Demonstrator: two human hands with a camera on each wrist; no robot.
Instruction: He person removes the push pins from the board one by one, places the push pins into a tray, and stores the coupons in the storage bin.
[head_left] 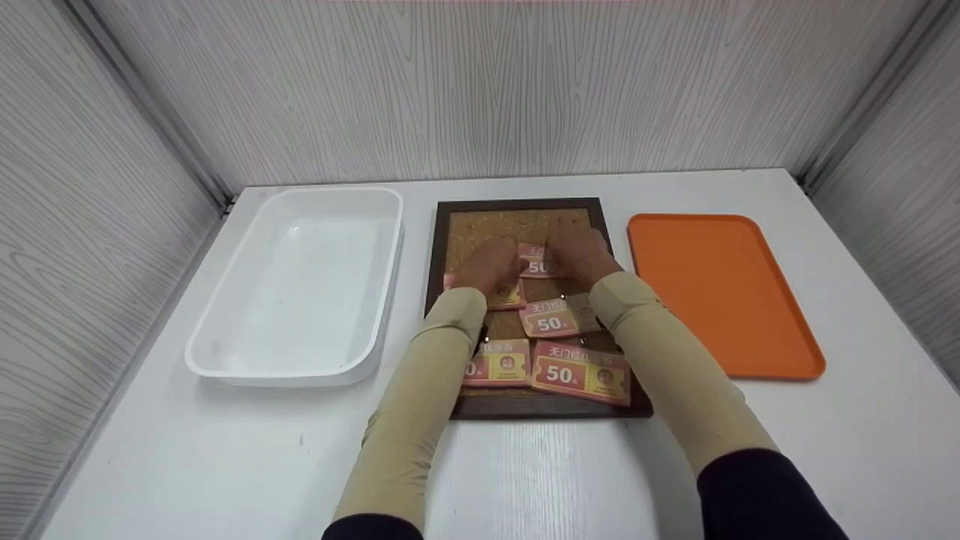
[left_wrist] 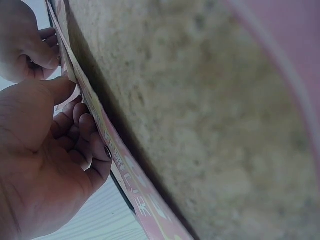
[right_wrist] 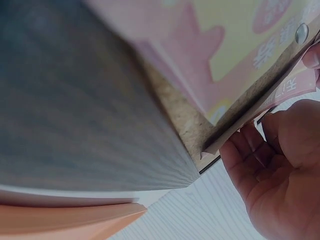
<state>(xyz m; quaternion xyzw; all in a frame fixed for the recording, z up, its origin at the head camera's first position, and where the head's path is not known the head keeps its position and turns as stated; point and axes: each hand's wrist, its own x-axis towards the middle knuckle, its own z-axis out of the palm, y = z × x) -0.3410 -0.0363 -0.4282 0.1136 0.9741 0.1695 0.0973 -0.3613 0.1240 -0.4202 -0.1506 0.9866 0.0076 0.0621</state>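
Observation:
Both hands work at a red-and-yellow coupon (head_left: 534, 264) over the upper part of a dark-framed cork board (head_left: 487, 221). My left hand (head_left: 487, 264) pinches its left side, the fingers curled in the left wrist view. At the other side, my right hand (head_left: 579, 253) holds the coupon, its fingers (right_wrist: 245, 150) bent at the edge; the right thumb is hidden. Below, more coupons lie on the cork: one (head_left: 510, 296) partly under the left hand, one (head_left: 551, 319) beside the right sleeve, and two (head_left: 502, 365) along the bottom. A silver pushpin (right_wrist: 301, 33) shows in the right wrist view.
To the left of the board stands a white tub (head_left: 300, 285). An orange tray (head_left: 724, 292) lies to the right. Pale wood-grain panels (head_left: 480, 90) enclose the white table (head_left: 525, 480) at the back and sides. Small pins (head_left: 523, 223) show along the board's top.

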